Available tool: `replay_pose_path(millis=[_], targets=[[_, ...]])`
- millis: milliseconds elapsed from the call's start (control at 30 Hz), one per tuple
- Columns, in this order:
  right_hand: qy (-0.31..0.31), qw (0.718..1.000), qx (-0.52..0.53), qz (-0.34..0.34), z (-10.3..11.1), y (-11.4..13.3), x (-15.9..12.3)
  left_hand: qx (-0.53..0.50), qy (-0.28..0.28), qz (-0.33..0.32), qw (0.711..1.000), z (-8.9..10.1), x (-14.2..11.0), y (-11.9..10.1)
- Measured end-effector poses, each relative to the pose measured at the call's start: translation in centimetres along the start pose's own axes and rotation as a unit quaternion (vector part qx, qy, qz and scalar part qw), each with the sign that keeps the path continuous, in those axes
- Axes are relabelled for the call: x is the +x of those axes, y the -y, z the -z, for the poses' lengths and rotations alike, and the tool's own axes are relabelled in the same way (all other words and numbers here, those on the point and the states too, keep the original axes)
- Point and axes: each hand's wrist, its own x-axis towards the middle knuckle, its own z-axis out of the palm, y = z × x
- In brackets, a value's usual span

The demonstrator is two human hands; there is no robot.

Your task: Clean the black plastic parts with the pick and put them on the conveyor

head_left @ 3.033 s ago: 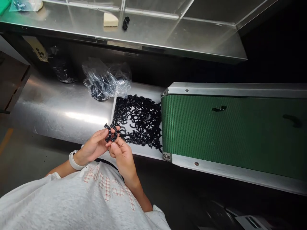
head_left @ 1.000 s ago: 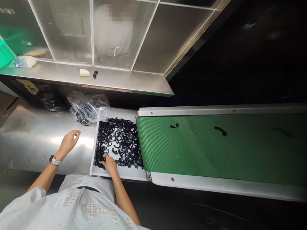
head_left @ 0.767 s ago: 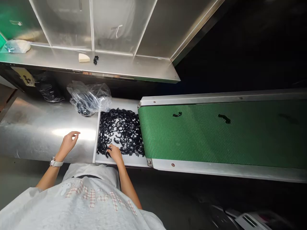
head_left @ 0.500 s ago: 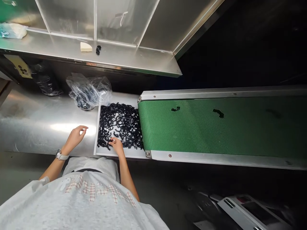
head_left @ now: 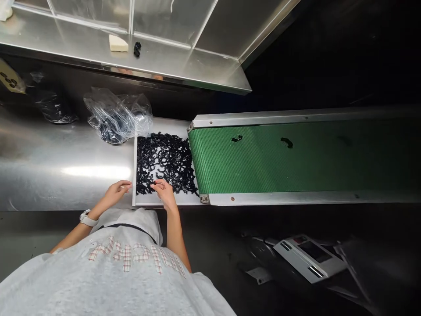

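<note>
Stainless steel table (head_left: 59,171) runs across the scene, with a far shelf (head_left: 184,70) above it and a green ribbed conveyor belt (head_left: 296,158) coming in from the right, its end butted against a white panel (head_left: 146,198) set into the table. On the panel lies a wide, loose pile of black plastic parts (head_left: 164,160), small, branched and interlocked. A crumpled clear plastic bag (head_left: 116,118) sits just left and far of the pile, dark pieces inside. Two stray black pieces (head_left: 237,138) lie apart on the belt. Left hand (head_left: 115,192) rests half-curled over the steel beside the panel's edge, fingers loosely together, nothing visible in them. Right hand (head_left: 166,194) is at the pile's near edge, fingertips among the parts; whether they pinch one is too small to tell. The parts look light and stiff but snag-prone: best taken singly by an outer arm, at the pile's edge.
</note>
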Motion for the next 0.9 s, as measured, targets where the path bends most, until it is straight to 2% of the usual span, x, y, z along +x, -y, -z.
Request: replay_pose_path(millis=[167,267,400,633,900], targets=[[0.01,1.0,0.027,-0.011,-0.8,1.8,-1.2,-0.111,0.052,0.014,0.992,-5.3,2.9,-1.7],[0.009,0.999,0.049,-0.008,-0.8,2.9,-1.7,-0.154,0.059,0.015,0.986,-6.4,3.9,-2.4],[0.002,0.996,0.084,0.0,-0.2,4.0,-2.6,-0.194,0.053,0.012,0.98,-5.4,3.2,-2.4],[-0.016,0.991,0.129,0.035,1.8,7.1,-5.4,-0.228,0.048,0.003,0.972,-2.7,-0.2,-3.0],[0.02,0.981,0.13,0.139,1.7,11.2,-9.7,-0.305,0.14,-0.038,0.941,-1.7,-3.2,-6.1]])
